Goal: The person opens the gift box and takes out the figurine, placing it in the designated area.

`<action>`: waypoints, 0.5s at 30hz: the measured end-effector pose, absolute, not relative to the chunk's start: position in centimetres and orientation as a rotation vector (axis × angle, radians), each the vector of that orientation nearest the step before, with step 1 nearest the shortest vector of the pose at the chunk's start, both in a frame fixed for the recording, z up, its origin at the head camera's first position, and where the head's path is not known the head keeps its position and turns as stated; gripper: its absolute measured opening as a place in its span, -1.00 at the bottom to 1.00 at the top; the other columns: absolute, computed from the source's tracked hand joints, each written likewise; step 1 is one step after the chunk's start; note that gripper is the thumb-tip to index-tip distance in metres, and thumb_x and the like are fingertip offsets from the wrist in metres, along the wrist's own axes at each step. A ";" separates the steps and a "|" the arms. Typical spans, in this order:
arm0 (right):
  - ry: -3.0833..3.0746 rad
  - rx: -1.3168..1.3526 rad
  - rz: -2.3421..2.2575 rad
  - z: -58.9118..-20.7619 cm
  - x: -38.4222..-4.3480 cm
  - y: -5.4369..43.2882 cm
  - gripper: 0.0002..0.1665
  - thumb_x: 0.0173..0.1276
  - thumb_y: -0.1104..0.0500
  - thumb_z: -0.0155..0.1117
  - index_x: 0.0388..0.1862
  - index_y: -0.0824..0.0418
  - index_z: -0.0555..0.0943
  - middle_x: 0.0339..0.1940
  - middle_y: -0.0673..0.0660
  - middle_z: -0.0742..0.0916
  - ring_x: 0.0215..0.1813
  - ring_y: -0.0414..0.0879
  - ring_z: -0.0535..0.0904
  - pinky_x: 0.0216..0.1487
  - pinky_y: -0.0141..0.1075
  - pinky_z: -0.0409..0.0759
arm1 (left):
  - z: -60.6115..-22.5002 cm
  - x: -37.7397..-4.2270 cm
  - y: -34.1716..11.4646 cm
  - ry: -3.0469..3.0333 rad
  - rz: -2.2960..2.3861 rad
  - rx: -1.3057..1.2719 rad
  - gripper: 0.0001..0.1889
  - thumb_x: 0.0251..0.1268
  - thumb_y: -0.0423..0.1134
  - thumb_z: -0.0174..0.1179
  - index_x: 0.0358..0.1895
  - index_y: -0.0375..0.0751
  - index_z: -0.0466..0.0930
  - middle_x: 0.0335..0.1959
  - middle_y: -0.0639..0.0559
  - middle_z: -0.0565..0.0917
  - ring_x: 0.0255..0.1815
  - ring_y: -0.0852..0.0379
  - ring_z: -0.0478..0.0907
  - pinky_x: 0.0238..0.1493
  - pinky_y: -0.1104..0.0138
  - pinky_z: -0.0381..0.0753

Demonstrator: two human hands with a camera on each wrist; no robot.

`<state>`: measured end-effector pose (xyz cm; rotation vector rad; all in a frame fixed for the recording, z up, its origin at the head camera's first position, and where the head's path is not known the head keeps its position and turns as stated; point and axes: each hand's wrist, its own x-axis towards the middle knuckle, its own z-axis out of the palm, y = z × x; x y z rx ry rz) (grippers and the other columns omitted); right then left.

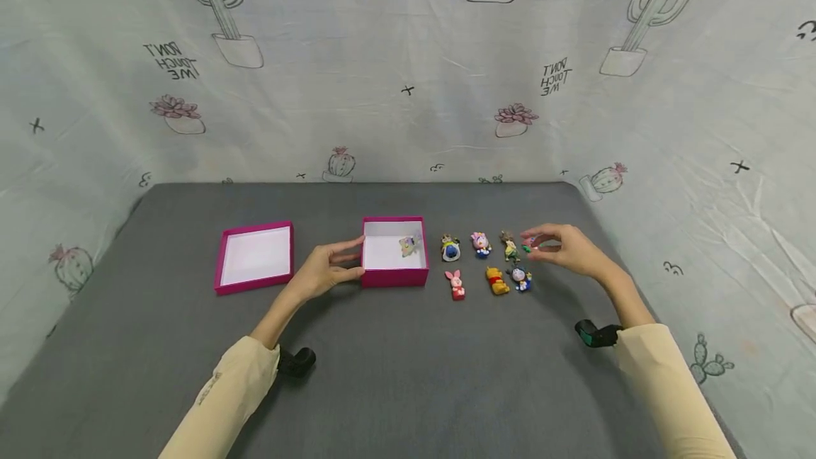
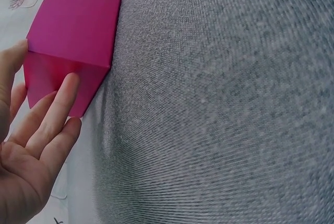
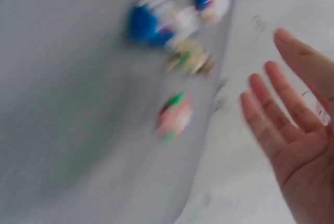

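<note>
My left hand [image 1: 325, 269] is at the left side of a magenta box [image 1: 395, 278] with a white inside. In the left wrist view its extended fingers [image 2: 52, 119] lie against the box's end wall [image 2: 91, 80]. One small figurine [image 1: 407, 246] lies inside the box. My right hand [image 1: 564, 250] hovers over the right end of a group of figurines, fingers spread and holding nothing. Nearest to it is a pink and green figurine [image 3: 175, 117], partly hidden by the fingers in the head view. Beside that lies a brown and green figurine [image 1: 510, 246].
Left of the box lies a magenta-rimmed lid [image 1: 258, 255], white side up. More figurines lie right of the box: a blue-bellied one [image 1: 450, 248], a pink-and-blue one [image 1: 481, 245], a pink rabbit-eared one [image 1: 455, 285], a yellow bear [image 1: 496, 280] and a blue-and-white one [image 1: 520, 278].
</note>
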<state>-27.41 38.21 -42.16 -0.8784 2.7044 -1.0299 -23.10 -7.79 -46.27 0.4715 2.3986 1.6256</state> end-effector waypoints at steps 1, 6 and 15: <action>2.696 -0.918 -1.079 -41.8 -28.0 37.1 -0.60 0.24 0.35 0.35 0.07 0.39 0.60 -0.01 0.31 0.69 -0.07 0.14 0.63 -0.11 -0.14 0.65 | -46.1 -23.1 -8.0 2.405 1.625 0.468 -0.33 0.18 -0.43 0.31 0.38 -0.36 0.29 0.31 -0.37 0.37 0.23 -0.24 0.44 0.01 0.07 0.58; 2.472 -1.110 -1.195 -40.0 -31.5 29.4 -0.62 0.25 0.36 0.34 0.07 0.33 0.62 -0.04 0.22 0.70 -0.05 0.07 0.64 -0.04 -0.26 0.63 | -45.5 -23.0 -8.4 2.413 1.647 0.450 -0.33 0.18 -0.45 0.31 0.38 -0.35 0.29 0.28 -0.39 0.40 0.21 -0.24 0.46 -0.02 0.07 0.60; 2.080 -1.053 -1.136 -40.9 -36.9 23.3 -0.57 0.16 0.43 0.38 0.03 0.54 0.57 0.04 0.48 0.62 -0.03 0.22 0.59 -0.02 -0.23 0.59 | -46.3 -22.5 -8.1 2.365 1.687 0.481 -0.35 0.19 -0.46 0.29 0.36 -0.42 0.29 0.28 -0.42 0.38 0.22 -0.27 0.43 -0.01 0.12 0.61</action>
